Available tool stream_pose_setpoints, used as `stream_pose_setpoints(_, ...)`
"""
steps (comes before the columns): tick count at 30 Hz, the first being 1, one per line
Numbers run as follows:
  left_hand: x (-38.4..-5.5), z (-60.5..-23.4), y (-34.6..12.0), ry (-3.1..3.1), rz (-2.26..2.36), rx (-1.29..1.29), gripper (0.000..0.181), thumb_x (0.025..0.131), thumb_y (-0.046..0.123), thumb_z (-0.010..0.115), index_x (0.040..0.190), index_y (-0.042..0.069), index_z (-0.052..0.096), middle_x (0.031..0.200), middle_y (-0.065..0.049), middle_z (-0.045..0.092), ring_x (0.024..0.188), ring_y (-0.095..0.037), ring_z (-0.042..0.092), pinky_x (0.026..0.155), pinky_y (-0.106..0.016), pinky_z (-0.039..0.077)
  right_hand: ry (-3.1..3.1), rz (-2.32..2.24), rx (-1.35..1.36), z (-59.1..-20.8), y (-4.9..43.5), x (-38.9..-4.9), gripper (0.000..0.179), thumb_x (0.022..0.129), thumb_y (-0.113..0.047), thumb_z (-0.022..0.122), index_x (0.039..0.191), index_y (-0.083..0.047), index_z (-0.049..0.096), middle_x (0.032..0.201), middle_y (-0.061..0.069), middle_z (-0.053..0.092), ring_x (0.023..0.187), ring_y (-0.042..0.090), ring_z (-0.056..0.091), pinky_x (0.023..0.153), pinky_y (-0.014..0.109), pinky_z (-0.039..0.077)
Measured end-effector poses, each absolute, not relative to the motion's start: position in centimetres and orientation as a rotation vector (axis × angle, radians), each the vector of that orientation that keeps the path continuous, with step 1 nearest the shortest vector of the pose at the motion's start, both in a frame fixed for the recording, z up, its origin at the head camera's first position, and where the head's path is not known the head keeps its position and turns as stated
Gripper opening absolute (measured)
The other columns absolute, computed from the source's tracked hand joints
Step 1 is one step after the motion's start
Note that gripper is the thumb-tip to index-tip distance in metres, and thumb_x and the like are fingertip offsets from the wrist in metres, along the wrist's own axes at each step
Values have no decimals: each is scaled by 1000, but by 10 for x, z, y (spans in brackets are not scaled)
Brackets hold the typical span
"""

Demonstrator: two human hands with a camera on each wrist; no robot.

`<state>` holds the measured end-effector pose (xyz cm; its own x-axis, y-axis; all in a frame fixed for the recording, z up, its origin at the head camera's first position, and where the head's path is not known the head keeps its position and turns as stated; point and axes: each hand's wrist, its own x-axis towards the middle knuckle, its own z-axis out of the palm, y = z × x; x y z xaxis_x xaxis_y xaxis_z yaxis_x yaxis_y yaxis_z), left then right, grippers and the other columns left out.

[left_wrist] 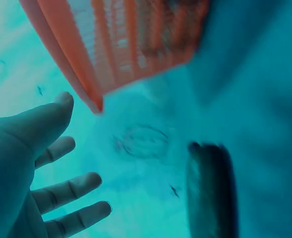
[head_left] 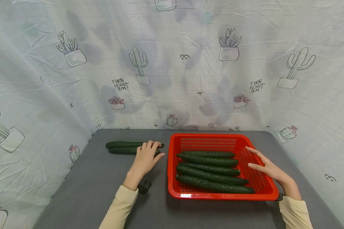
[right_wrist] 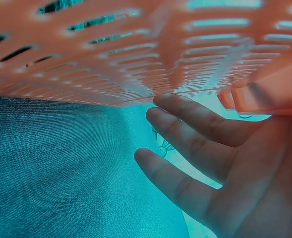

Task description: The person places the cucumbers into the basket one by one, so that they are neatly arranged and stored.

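Note:
Two dark green cucumbers [head_left: 121, 150] lie side by side on the table's left. My left hand [head_left: 145, 159] is over their right ends, its fingers extended and spread. In the left wrist view, one cucumber [left_wrist: 211, 191] appears apart from those fingers. A red perforated plastic basket [head_left: 174, 165] holds several more cucumbers [head_left: 213, 173], laid roughly parallel. At the basket's right side is my right hand [head_left: 270, 168]. Its thumb and index finger reach over the rim, while the other fingers [right_wrist: 185, 136] extend loosely outside, beneath the slotted wall. Whether they touch the basket I cannot tell.
The grey table [head_left: 97, 184] carries the basket right of centre. A pale curtain [head_left: 172, 70] printed with cacti and potted plants surrounds the table at the back and both sides.

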<state>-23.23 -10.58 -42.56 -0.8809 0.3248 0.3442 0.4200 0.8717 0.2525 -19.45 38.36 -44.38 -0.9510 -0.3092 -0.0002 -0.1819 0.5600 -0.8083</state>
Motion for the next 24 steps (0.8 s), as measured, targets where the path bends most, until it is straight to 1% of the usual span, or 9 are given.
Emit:
stream_pose_setpoints(6,-249,-439,-127,-2831,-493,-487,37,87,35,64,116,14,53,115,-14,48,106,-37,42,87,-56,34,2644,-1358,-414,-445,384,-195,69,92,-18,56,149,-21,17,153,18,6,135,45,6,88,74,16)
stream_pose_setpoints(13,-268,-456,-151,-2957,-481,-411,42,89,36,61,123,16,47,124,-19,40,118,-44,32,92,-66,27,2649,-1344,-395,-444,384,-195,69,92,-20,57,149,-25,18,153,17,5,135,46,5,87,74,17)
stream_pose_setpoints(20,-281,-465,-166,-3013,-403,-379,48,87,39,62,127,17,45,125,-22,38,122,-48,28,96,-70,20,2630,-1370,-414,-441,381,-193,69,92,-17,57,149,-20,18,153,19,4,134,48,4,87,75,15)
stream_pose_setpoints(24,-287,-468,-171,-3071,-338,-363,51,87,43,62,128,19,44,128,-22,34,123,-49,26,98,-70,16,2627,-1376,-416,-441,381,-193,69,92,-17,56,149,-21,18,154,17,4,135,46,4,88,74,16)
